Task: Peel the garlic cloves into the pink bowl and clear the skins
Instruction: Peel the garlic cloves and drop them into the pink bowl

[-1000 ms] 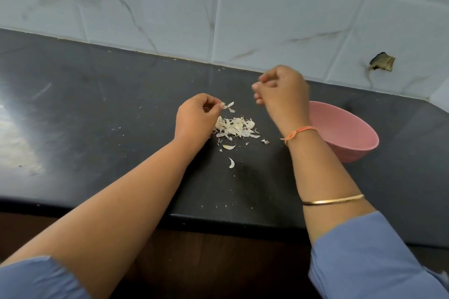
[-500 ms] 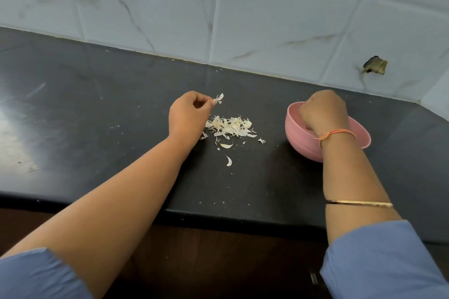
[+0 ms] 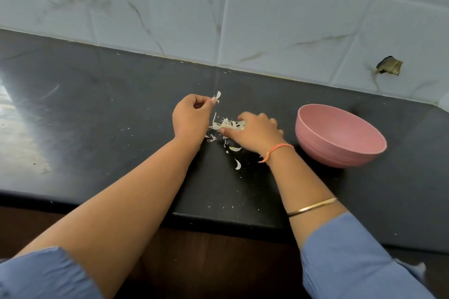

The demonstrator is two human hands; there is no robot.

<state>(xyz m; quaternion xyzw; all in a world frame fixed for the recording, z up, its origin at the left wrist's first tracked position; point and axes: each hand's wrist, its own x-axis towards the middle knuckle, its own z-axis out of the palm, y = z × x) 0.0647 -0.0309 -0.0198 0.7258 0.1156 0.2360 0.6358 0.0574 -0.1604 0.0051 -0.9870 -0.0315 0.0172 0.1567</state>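
One skin (image 3: 217, 96) in left fingers (image 3: 206, 102); right fingers (image 3: 246, 118) grip pile (image 3: 228, 125).

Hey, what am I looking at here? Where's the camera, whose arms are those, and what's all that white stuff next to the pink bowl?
There is no machine here. These are a person's two bare arms, filmed by a wide-angle camera worn on their head that looks forward and down. That is why the arms come in from the bottom edge.

The surface is a black countertop below a tiled wall. The white bits are a heap of garlic skins, with a few loose skins nearer the person.

The left hand pinches one scrap of skin. The right hand, with an orange thread at its wrist, lies on the heap; whether it grips any skins I cannot tell. The pink bowl stands to the right, apart from that hand.
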